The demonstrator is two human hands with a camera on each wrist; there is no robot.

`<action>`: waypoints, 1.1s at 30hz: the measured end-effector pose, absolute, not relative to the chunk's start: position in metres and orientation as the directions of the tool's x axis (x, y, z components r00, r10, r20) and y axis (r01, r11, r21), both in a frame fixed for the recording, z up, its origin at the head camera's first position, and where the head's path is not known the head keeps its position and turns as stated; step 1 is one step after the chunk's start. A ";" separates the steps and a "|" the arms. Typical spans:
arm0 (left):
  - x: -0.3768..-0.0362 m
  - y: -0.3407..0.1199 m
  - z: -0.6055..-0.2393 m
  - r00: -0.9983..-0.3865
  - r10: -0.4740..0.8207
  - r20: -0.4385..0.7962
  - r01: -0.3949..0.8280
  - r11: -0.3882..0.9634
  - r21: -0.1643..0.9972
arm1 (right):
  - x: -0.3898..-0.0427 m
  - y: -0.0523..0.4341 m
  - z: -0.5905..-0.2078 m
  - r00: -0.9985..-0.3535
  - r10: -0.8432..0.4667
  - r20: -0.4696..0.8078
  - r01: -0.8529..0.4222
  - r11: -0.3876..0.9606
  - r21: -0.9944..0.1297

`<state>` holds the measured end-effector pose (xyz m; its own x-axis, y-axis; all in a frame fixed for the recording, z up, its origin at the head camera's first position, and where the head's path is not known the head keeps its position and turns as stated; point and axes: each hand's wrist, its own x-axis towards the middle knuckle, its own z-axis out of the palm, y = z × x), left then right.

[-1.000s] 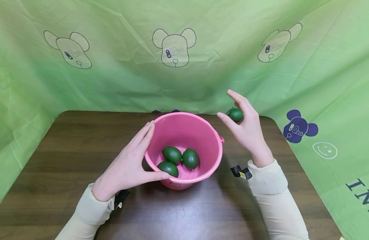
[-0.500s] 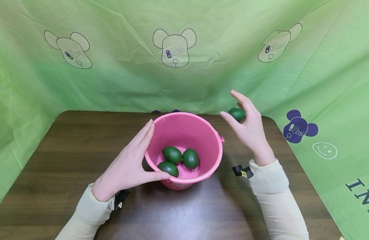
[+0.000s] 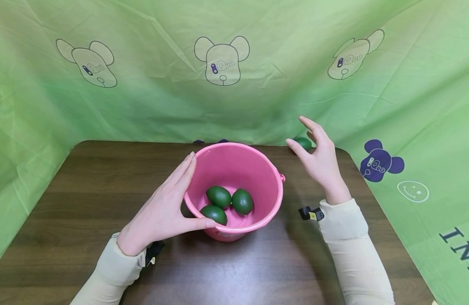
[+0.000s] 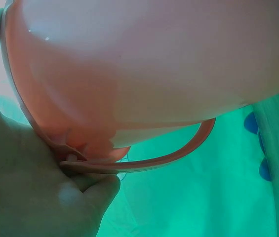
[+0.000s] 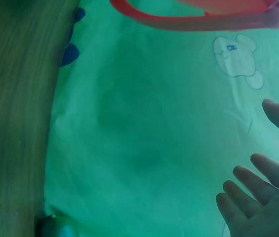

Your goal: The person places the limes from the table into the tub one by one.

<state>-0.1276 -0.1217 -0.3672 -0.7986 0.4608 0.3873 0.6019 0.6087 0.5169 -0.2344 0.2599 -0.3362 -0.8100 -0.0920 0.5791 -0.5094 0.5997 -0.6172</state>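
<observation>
A pink bucket stands on the table. Inside, at its bottom, lie three glossy dark green oval fruits with slightly pointed ends. My left hand holds the bucket by its left side, thumb on the near rim and fingers along the outside; the left wrist view shows its fingertips by the bucket's handle. To the right of the bucket my right hand hovers with spread, loosely bent fingers and holds nothing. Another green fruit lies beyond it at the table's back edge, partly hidden by the thumb.
The brown wooden table ends at a green printed cloth that hangs behind and at the sides. A small handle knob sticks out from the bucket's right rim.
My right hand has drifted a little to the right, away from the bucket. The fruit at the back edge has shifted slightly right too. My left hand and the bucket stay put.
</observation>
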 end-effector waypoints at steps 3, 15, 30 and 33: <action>-0.128 -0.122 -0.367 -0.800 0.460 0.386 0.600 0.612 0.515 | -0.237 0.263 -0.338 -0.819 -0.085 0.567 -0.497 0.599 -0.628; -0.129 -0.122 -0.366 -0.800 0.465 0.380 0.601 0.615 0.511 | -0.251 0.278 -0.353 -0.861 -0.031 0.507 -0.416 0.616 -0.669; -0.128 -0.122 -0.367 -0.802 0.461 0.380 0.598 0.615 0.515 | -0.264 0.292 -0.365 -0.906 -0.013 0.424 -0.323 0.669 -0.670; -0.128 -0.122 -0.367 -0.803 0.461 0.378 0.596 0.615 0.517 | -0.267 0.295 -0.369 -0.914 -0.006 0.407 -0.303 0.677 -0.670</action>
<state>-0.1280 -0.1225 -0.3669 -0.8028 0.4612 0.3778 0.5962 0.6146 0.5166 -0.2674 0.2951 -0.3686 -0.9135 -0.0061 0.4068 -0.3030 0.6774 -0.6703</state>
